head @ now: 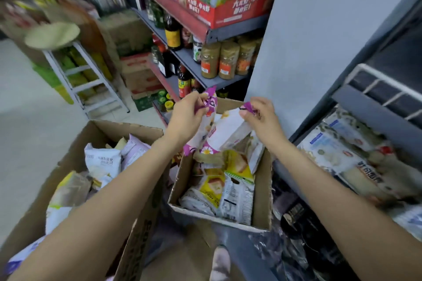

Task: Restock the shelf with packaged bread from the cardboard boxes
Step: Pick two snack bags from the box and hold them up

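My left hand (189, 113) pinches the purple top of a flowered bread packet (206, 128) that hangs above the small cardboard box (265, 189). My right hand (260, 113) pinches the purple twisted end of a second, white bread packet (230, 131) beside it. Both packets are lifted just over the box, which holds several yellow and white bread packets (219, 187). A bigger cardboard box (80, 143) at the left holds several white packets (102, 164). The bread shelf (370, 118) at the right carries several white packaged loaves (342, 155).
A grey shelf end panel (308, 41) rises behind the small box. Bottles and spice jars (228, 59) fill the shelves at the back. A white step stool (86, 80) stands at the left by stacked cartons (139, 75). My foot (220, 262) is below the boxes.
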Demonstrator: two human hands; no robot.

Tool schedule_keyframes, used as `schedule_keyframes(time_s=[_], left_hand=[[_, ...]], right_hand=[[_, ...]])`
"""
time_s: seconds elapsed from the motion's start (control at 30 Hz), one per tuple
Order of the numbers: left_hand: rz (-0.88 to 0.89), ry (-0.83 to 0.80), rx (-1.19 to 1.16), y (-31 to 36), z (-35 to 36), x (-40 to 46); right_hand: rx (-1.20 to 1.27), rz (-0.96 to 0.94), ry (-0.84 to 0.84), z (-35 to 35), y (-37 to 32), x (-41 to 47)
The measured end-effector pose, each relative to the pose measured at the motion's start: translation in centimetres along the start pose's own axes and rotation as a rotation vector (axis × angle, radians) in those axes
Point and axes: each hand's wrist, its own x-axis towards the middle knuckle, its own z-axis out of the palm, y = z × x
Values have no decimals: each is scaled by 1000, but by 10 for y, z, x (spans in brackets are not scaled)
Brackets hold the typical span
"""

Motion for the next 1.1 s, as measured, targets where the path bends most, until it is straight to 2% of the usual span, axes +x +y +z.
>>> schedule_keyframes(time_s=[0.07, 0.3, 0.43, 0.53, 0.63, 0.7, 0.93, 1.0, 1.1], left_hand=[[55, -7, 8, 21, -14, -20], [284, -27, -16, 119, -58, -105], [361, -18, -3, 181, -57, -146], [358, 17, 10, 226, -40, -174], [384, 25, 81, 272, -19, -205], [430, 28, 118, 306, -3, -230], [660, -56, 96, 434, 75, -335], [677, -85, 32, 468, 97, -364], [637, -172, -147, 512, 131, -394]], right_hand=[[89, -38, 82, -6, -34, -24], [168, -164, 185, -30, -133, -120], [190, -79, 405, -59, -162, -174], [221, 95, 579, -90, -176, -207], [258, 217, 634, -133, -181, -245], [370, 249, 618, -167, -181, -277], [611, 185, 567, -303, -139, -432], [663, 156, 588, -342, -125, -484], [662, 208, 729, -404, -101, -544]])
